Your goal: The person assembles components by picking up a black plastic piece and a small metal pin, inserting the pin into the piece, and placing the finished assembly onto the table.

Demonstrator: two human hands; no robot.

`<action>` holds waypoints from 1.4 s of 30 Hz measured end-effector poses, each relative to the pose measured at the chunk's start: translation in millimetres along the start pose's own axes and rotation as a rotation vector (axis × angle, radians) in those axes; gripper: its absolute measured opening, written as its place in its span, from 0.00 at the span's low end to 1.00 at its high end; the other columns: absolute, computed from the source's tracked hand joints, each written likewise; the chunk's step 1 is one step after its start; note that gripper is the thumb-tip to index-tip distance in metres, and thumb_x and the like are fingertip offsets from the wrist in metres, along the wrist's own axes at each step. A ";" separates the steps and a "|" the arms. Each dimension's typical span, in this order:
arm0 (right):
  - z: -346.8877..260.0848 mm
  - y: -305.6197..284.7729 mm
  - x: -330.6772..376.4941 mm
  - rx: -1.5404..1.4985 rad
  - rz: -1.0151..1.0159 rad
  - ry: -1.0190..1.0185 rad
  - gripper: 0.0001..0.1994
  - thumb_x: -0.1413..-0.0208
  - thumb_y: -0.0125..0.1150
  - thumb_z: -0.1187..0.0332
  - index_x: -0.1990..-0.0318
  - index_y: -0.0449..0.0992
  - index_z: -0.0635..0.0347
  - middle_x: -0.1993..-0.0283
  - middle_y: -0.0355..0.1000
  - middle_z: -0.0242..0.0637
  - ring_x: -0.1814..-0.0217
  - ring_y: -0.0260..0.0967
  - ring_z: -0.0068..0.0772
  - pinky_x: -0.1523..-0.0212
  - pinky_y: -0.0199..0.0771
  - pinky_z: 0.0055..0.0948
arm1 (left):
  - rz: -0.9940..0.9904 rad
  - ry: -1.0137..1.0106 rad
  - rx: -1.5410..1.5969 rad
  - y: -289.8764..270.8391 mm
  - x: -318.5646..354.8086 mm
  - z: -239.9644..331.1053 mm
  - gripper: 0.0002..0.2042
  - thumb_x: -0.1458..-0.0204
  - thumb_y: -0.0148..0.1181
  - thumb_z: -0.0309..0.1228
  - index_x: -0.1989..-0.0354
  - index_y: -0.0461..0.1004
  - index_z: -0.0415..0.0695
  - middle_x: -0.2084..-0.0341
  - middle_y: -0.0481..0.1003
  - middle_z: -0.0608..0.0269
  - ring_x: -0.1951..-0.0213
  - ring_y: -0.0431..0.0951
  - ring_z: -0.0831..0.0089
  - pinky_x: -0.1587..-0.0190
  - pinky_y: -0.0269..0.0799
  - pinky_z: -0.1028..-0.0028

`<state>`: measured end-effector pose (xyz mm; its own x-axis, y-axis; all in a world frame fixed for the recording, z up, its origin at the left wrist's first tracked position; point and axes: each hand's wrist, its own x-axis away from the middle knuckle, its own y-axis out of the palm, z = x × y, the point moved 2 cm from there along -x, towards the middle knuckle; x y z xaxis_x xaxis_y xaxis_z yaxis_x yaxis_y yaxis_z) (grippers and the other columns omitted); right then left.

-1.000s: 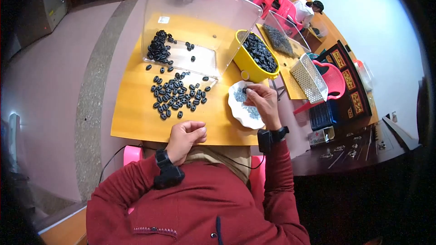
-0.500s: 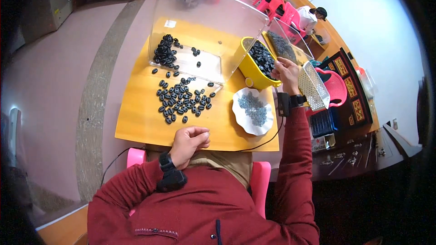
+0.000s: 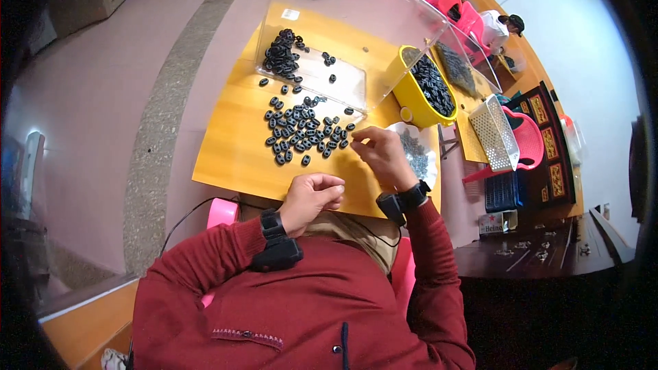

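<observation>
My left hand [image 3: 312, 202] is closed at the table's near edge, thumb pressed to the fingers; whatever it holds, if anything, is hidden. Above the table, my right hand [image 3: 385, 156] is closed with its fingertips together, close to the right side of a spread of small black oval pieces with two holes [image 3: 301, 130]. I cannot make out what is in its fingers. Partly behind the right hand and wrist lies a white wavy-rimmed plate [image 3: 431, 177] of small grey-blue translucent bits [image 3: 415, 151].
A large clear plastic bin [image 3: 384, 10] lies on the yellow table [image 3: 233, 157], with more black pieces inside. Right of it stands a yellow tub [image 3: 408, 89] full of black parts. Beyond are a white perforated basket [image 3: 495, 133], pink chairs [image 3: 528, 140] and seated people.
My right hand has come from the yellow tub back toward the black pieces and my left hand. My left hand stays closed near the table's edge. The whole view has shifted.
</observation>
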<state>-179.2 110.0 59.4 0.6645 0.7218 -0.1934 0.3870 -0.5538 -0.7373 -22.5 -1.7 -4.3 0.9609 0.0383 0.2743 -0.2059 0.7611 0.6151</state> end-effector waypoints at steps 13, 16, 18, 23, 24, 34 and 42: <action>4.4 15.6 -24.7 0.219 -0.074 0.002 0.08 0.52 0.60 0.70 0.64 0.79 0.61 0.65 0.75 0.46 0.64 0.73 0.50 0.62 0.73 0.39 | -0.022 0.012 -0.021 -1.5 -0.2 -1.5 0.09 0.46 0.59 0.25 0.58 0.73 0.34 0.68 0.76 0.63 0.67 0.76 0.78 0.63 0.76 0.79; 10.0 12.5 -47.4 0.292 -0.022 -0.131 0.09 0.50 0.59 0.69 0.63 0.79 0.61 0.65 0.74 0.47 0.64 0.72 0.52 0.63 0.72 0.41 | -0.010 0.021 -0.036 -1.8 -1.0 -3.5 0.09 0.46 0.59 0.25 0.58 0.73 0.34 0.68 0.76 0.62 0.67 0.76 0.78 0.63 0.76 0.78; 12.9 16.8 -60.2 0.426 -0.063 -0.181 0.09 0.50 0.60 0.68 0.63 0.81 0.59 0.66 0.75 0.43 0.63 0.73 0.46 0.61 0.72 0.38 | -0.016 0.015 -0.029 -1.0 -0.9 -2.7 0.09 0.46 0.59 0.25 0.58 0.73 0.34 0.68 0.76 0.62 0.67 0.76 0.78 0.63 0.76 0.78; 21.9 25.3 -75.1 0.495 -0.218 -0.131 0.09 0.52 0.60 0.68 0.63 0.81 0.57 0.66 0.74 0.43 0.61 0.72 0.47 0.60 0.71 0.39 | -0.024 0.016 -0.018 -2.5 -1.1 -2.4 0.09 0.46 0.59 0.25 0.58 0.73 0.34 0.69 0.76 0.62 0.68 0.76 0.77 0.63 0.76 0.77; 24.9 25.9 -76.1 0.455 -0.223 -0.123 0.09 0.53 0.60 0.68 0.64 0.81 0.58 0.66 0.74 0.44 0.61 0.72 0.48 0.60 0.71 0.39 | -0.027 0.013 -0.013 -2.2 -0.8 -1.9 0.09 0.46 0.59 0.25 0.59 0.73 0.34 0.69 0.75 0.62 0.68 0.76 0.77 0.63 0.76 0.77; 28.6 24.0 -68.6 0.406 -0.311 -0.062 0.10 0.49 0.58 0.64 0.67 0.75 0.62 0.62 0.72 0.50 0.60 0.71 0.53 0.61 0.71 0.42 | -0.016 0.001 -0.068 1.3 1.0 0.8 0.10 0.45 0.58 0.26 0.58 0.72 0.34 0.68 0.75 0.62 0.68 0.76 0.77 0.63 0.76 0.78; -13.6 22.8 6.6 -0.425 -0.120 0.142 0.07 0.46 0.61 0.72 0.63 0.75 0.67 0.72 0.73 0.35 0.71 0.70 0.22 0.70 0.73 0.22 | 0.083 0.063 0.076 2.7 3.5 8.1 0.14 0.43 0.56 0.28 0.51 0.68 0.35 0.71 0.73 0.64 0.70 0.75 0.79 0.65 0.76 0.79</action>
<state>-157.3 96.5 50.1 0.6689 0.7432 -0.0105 0.6741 -0.6126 -0.4127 -21.1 -4.8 4.3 0.9492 0.1418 0.2810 -0.2965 0.7025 0.6470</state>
